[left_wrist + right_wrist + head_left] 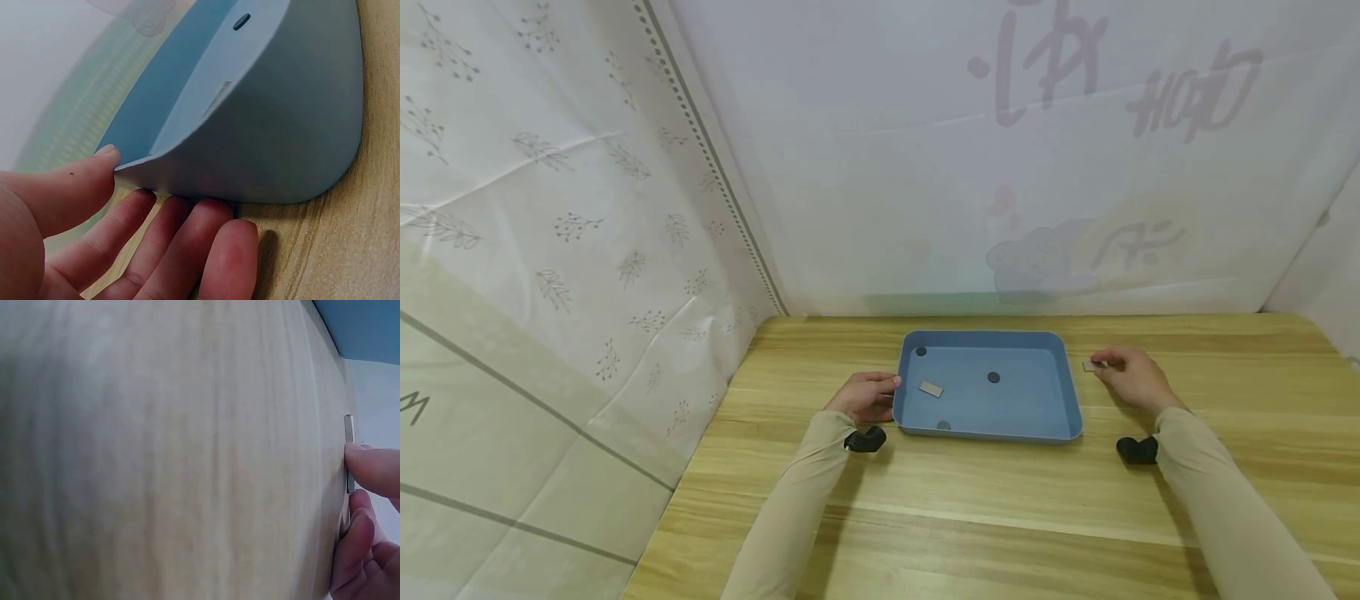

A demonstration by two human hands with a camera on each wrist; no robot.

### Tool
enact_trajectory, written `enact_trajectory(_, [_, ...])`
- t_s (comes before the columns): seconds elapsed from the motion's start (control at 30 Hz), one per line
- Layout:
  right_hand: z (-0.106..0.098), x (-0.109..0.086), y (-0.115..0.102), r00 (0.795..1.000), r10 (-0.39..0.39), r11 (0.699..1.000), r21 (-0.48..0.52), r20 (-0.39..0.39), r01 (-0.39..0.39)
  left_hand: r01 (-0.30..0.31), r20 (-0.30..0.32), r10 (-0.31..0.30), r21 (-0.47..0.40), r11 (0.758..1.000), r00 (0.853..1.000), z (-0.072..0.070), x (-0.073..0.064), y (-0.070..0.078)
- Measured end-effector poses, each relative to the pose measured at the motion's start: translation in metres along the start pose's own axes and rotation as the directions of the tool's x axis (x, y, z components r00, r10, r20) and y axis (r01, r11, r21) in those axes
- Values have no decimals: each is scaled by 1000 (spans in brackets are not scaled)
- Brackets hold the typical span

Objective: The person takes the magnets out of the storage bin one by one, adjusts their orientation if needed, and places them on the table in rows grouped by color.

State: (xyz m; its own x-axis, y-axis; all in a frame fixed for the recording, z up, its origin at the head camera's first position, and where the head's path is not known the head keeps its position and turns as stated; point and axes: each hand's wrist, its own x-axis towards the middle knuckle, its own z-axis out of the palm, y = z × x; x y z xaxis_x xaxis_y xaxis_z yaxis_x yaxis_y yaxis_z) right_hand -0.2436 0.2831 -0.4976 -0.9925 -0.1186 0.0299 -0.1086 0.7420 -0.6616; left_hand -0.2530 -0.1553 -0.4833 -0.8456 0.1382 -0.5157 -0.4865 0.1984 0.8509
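Note:
A shallow blue tray (1000, 417) stands on the wooden table. At its left side my left hand (867, 395) holds the wall; in the left wrist view the thumb (94, 178) touches the rim and the fingertips meet the outside. Beyond the tray's right side, my right hand (1135, 379) pinches a small flat grey rectangular piece (1089, 366) between thumb and fingers. That piece (349, 428) appears edge-on in the right wrist view. Inside the tray lie a similar rectangular piece (931, 389) and three dark round discs, one near the middle (993, 377).
The wooden table (985, 517) reaches back to a white printed cloth (865, 167). Another patterned cloth (550, 250) hangs along the left. A black wrist device (865, 439) sits beneath the left sleeve, and another black wrist device (1137, 451) by the right.

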Motion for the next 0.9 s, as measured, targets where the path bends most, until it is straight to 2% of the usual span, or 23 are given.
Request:
enact_trajectory(0.27, [-3,-1,3,999,36,997,68,18,-37,-1,17,2,-23,1000,1000,3,-4,3])
enact_trajectory(0.53, [-8,-5,-9,996,85,980,177,33,-90,-4,10,4,-25,1000,1000,2,1,2])
enact_trajectory(0.7, [-12,-3,-31,995,87,970,230,-39,-76,-1,14,2,-32,999,1000,2,0,2])
enact_trajectory(0.8, [-12,0,-53,993,67,968,249,-93,-42,-3,10,4,-36,999,1000,2,0,2])
enact_trajectory(0.9, [-8,2,-76,993,42,953,304,-108,-7,-9,8,9,-39,999,1000,2,0,2])
